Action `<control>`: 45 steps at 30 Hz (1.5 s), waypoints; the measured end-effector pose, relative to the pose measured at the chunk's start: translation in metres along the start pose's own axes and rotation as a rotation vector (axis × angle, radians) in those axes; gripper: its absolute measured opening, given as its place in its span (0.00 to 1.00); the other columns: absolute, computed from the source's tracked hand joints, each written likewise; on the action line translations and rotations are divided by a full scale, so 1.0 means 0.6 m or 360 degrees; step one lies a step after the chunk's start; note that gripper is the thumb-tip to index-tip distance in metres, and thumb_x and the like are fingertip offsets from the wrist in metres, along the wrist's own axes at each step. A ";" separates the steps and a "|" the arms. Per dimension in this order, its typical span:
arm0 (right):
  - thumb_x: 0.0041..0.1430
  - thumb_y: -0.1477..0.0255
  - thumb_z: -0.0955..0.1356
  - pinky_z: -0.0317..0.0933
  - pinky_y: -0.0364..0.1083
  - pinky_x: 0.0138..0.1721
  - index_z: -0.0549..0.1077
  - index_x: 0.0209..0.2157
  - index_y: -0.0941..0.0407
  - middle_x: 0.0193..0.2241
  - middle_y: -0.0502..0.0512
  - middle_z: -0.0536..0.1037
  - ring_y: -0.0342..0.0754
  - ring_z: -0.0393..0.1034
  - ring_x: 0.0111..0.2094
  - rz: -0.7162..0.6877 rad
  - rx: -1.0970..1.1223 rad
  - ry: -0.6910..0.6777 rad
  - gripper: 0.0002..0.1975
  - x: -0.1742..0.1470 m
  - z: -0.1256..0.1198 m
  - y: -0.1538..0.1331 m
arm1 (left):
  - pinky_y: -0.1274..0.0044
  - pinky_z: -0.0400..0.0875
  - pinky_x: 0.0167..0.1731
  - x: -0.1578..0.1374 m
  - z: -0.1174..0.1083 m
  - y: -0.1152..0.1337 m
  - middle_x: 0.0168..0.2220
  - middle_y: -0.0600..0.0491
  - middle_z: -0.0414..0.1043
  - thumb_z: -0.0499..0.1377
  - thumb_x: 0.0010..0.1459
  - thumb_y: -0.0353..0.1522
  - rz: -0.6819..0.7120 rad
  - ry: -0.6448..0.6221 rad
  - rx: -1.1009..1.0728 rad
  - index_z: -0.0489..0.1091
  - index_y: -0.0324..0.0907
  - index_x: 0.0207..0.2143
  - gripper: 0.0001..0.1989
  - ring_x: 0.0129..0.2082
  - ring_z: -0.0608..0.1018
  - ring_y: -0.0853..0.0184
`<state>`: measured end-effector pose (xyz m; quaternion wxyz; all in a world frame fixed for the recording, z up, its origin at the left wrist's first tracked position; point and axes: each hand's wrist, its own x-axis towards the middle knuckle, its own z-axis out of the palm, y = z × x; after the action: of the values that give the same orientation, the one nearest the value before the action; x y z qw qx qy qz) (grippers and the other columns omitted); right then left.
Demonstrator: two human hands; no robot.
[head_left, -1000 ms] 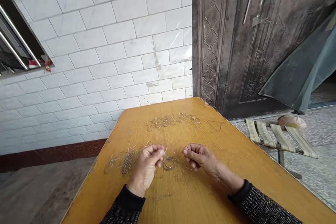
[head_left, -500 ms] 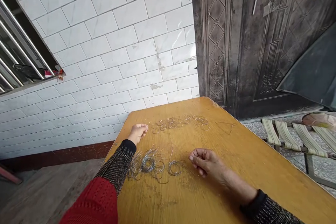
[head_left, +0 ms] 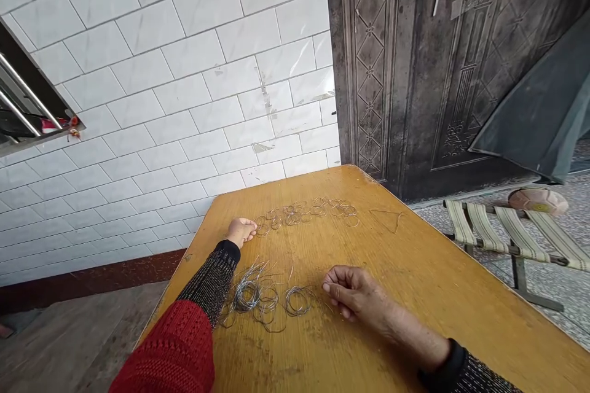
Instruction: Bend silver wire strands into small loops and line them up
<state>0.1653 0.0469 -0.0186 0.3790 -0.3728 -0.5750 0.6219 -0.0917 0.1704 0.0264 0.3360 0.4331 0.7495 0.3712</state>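
My left hand (head_left: 241, 231) reaches to the left end of a row of thin wire loops (head_left: 291, 215), lying across the far half of the table (head_left: 415, 295). Its thumb and finger are pinched on the end wire loop (head_left: 262, 228). Nearer me, a tangled pile of grey wire coils (head_left: 240, 296) lies beside my left sleeve, loose ends sticking up. One separate wire coil (head_left: 298, 314) rests just right of the pile. My right hand (head_left: 357, 293) hovers low to the right of that coil, fingers curled and thumb against the forefinger; whatever is between them is too fine to make out.
A bent piece of wire (head_left: 389, 221) lies right of the row. White tiled wall (head_left: 184, 110) and a dark carved door (head_left: 410, 86) stand behind the table. On the right are a folding stool with striped straps (head_left: 509, 230), a ball (head_left: 538, 200) and a dark sheet (head_left: 530, 116).
My left hand has moved a little right, from beside the row to the loop at its end. My right hand keeps its curled pose near the single coil. The view has shifted slightly.
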 end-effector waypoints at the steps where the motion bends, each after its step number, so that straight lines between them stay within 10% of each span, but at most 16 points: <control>1: 0.45 0.61 0.66 0.45 0.37 0.12 0.61 0.20 0.56 0.14 0.43 0.62 0.34 0.51 0.11 0.0003 -0.0013 0.0009 0.14 0.000 -0.001 0.000 | 0.66 0.68 0.39 -0.006 -0.004 0.006 0.46 0.47 0.65 0.53 0.57 0.35 0.0032 0.0017 0.0028 0.62 0.39 0.47 0.16 0.41 0.71 0.63; 9: 0.50 0.70 0.63 0.47 0.39 0.17 0.62 0.20 0.57 0.12 0.44 0.60 0.37 0.52 0.14 -0.0174 -0.0520 0.0117 0.08 -0.007 -0.021 -0.017 | 0.81 0.63 0.26 -0.135 -0.033 0.066 0.25 0.54 0.69 0.59 0.47 0.26 0.0466 -0.0034 0.0128 0.71 0.36 0.28 0.03 0.25 0.69 0.73; 17: 0.50 0.71 0.63 0.49 0.40 0.22 0.66 0.20 0.57 0.17 0.48 0.66 0.40 0.57 0.19 -0.0323 -0.1131 0.0162 0.08 -0.016 -0.014 -0.021 | 0.79 0.63 0.26 -0.298 0.010 -0.006 0.24 0.53 0.71 0.57 0.48 0.31 0.1149 -0.0174 0.0067 0.72 0.40 0.27 0.05 0.24 0.69 0.70; 31: 0.57 0.73 0.61 0.54 0.41 0.28 0.72 0.31 0.56 0.34 0.56 0.73 0.45 0.68 0.32 -0.0295 -0.2010 0.0137 0.08 0.009 0.025 -0.016 | 0.76 0.60 0.35 -0.271 0.034 -0.092 0.29 0.51 0.71 0.56 0.49 0.29 0.1223 -0.0167 0.0055 0.73 0.46 0.28 0.06 0.31 0.70 0.65; 45: 0.58 0.73 0.60 0.57 0.42 0.31 0.67 0.27 0.56 0.26 0.53 0.71 0.44 0.64 0.28 -0.0682 -0.1385 0.0151 0.08 -0.003 0.005 -0.010 | 0.78 0.63 0.27 -0.280 0.031 -0.077 0.25 0.50 0.74 0.50 0.55 0.38 0.1023 -0.0266 -0.0120 0.74 0.44 0.28 0.14 0.24 0.71 0.67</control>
<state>0.1638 0.0443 -0.0124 0.3334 -0.3978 -0.8275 0.2141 -0.0281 0.0080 0.0086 0.2777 0.6637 0.5300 0.4488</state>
